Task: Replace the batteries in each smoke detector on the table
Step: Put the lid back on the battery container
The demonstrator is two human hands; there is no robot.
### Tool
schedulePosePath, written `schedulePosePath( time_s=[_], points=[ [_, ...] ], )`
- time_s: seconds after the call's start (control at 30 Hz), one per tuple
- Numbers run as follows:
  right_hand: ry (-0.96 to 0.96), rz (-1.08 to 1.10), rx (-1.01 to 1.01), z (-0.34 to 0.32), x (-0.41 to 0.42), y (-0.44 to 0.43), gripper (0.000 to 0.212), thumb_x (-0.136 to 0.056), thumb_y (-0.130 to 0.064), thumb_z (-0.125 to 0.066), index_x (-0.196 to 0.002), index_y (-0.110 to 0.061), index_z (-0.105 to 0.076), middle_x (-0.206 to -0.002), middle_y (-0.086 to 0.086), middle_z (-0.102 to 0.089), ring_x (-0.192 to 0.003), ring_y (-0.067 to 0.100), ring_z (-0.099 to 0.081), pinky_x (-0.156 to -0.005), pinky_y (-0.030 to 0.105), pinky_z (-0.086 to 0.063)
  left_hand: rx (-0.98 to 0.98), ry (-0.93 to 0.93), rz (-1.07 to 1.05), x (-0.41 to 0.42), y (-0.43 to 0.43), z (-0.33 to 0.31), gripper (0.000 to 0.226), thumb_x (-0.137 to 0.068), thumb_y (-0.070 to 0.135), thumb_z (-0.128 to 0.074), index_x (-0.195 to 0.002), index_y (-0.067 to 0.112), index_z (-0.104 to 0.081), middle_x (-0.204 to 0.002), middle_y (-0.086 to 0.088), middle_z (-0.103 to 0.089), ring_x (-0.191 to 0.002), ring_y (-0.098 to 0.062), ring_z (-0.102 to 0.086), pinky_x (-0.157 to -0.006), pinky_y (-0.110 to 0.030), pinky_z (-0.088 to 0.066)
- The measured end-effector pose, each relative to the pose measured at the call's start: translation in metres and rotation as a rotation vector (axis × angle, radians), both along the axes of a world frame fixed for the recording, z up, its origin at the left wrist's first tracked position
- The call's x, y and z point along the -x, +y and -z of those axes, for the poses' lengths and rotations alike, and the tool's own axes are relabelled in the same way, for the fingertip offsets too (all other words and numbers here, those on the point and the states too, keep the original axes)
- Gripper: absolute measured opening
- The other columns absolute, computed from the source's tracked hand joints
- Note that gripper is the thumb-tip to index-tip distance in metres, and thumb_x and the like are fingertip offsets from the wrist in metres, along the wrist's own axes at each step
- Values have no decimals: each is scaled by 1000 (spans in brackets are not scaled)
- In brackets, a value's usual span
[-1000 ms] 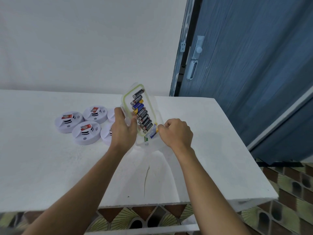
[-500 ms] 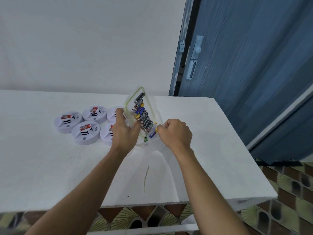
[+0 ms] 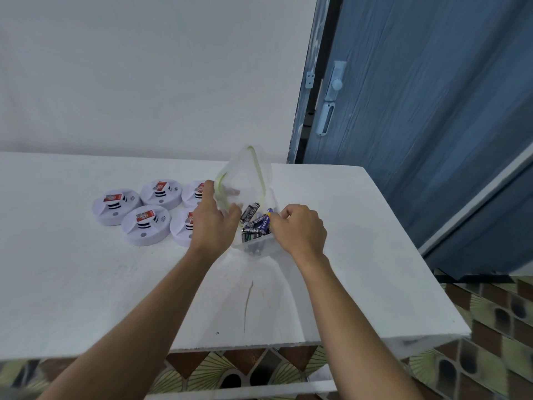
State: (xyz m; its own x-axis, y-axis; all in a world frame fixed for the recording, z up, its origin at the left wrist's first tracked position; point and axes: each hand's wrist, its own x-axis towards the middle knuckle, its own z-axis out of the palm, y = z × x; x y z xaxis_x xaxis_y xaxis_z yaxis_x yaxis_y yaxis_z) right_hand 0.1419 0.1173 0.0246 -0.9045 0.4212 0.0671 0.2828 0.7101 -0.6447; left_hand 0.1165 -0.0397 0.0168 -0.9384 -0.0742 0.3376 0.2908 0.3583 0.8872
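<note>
Our left hand grips the raised lid, our right hand curls on the tilted container; further tilt could spill loose batteries toward the smoke detectors at 9 o'clock.

A white table is seen, marked by a thin dark scratch near its front edge. Five white smoke detectors are clustered on its left part.

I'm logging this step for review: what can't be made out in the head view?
Head view:
- Two smoke detectors: partly behind the left hand gripping the lid.
- Batteries: count unclear, heaped, partly under the right hand.
- Right fingertips: curled out of sight; what they hold, unclear.
</note>
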Motion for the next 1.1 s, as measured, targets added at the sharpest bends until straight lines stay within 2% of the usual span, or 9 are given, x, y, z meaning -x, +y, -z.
schedulePosePath(
  time_s=[0.13, 0.23, 0.33, 0.57, 0.7, 0.8, 0.9, 1.0, 1.1],
  points=[
    [-19, 3, 51, 8, -1, -1, 20, -83, -32, -58, -72, -15, -58, -70, -3, -61, -73, 26, -57, -61, 30, -40, 87, 49, 83, -7, 3, -3, 17, -89, 6, -58, -94, 20, -49, -83, 12, -66, -72, -3, -59, -58, -14, -43],
    [-17, 19, 90, 16, -3, -1, 18, -83, -31, -57, -73, -16, -54, -71, -3, -59, -73, 26, -56, -60, 30, -38, 106, 67, 155, -10, 6, -5, 13, -85, -7, -54, -87, 4, -48, -83, 22, -62, -74, 9, -56, -60, -5, -38],
    [-7, 33, 110, 21, -5, 0, 18, -85, -30, -56, -74, -16, -51, -69, -3, -55, -71, 25, -50, -58, 30, -34, 114, 94, 180, -8, 5, -4, 12, -83, -10, -53, -88, 0, -47, -93, 23, -64, -80, 9, -57, -62, -4, -38],
    [-35, 49, 216, 31, -8, 5, 16, -84, -31, -59, -83, -16, -59, -74, -3, -59, -77, 26, -56, -60, 28, -37, 28, 104, 140, -8, 3, -5, 10, -84, -11, -55, -91, -4, -50, -84, 36, -63, -80, 11, -57, -64, -3, -38],
    [-114, 23, 214, 30, -9, 14, 15, -85, -36, -57, -85, -21, -60, -83, -6, -63, -81, 21, -59, -65, 28, -40, 11, 111, 169, -6, 2, -4, 32, -83, -9, -59, -78, 18, -43, -98, 12, -71, -91, 4, -63, -70, -5, -42],
    [-3, 25, 270, 29, -11, 19, 15, -90, -36, -51, -90, -24, -61, -97, -8, -63, -88, 14, -59, -73, 31, -43, 33, 137, 176, -3, 2, -2, 36, -83, -8, -61, -77, 21, -40, -102, 6, -73, -95, 1, -64, -73, -6, -42],
    [176, 49, 562, 15, -9, 24, 21, -97, -24, -48, -91, -19, -68, -96, -5, -68, -80, 10, -59, -67, 24, -41, 62, 162, 202, -3, 0, -3, 41, -79, -12, -60, -78, 23, -39, -102, 14, -71, -100, 0, -64, -77, -8, -44],
    [87, 21, 1171, -2, -6, 32, 32, -99, -26, -39, -91, -12, -67, -83, 6, -70, -60, 22, -62, -50, 25, -41, 113, 187, 244, -4, -1, -5, 47, -76, -15, -60, -79, 26, -38, -103, 21, -68, -106, 2, -62, -82, -15, -49],
    [-36, -12, 1525, -6, -4, 42, 52, -97, -44, -45, -114, -1, -67, -98, 15, -70, -82, 31, -67, -67, 32, -55, 158, 212, 279, -6, -1, -5, 45, -74, -17, -61, -81, 22, -40, -104, 23, -66, -109, 11, -58, -84, -7, -44]
  ],
)
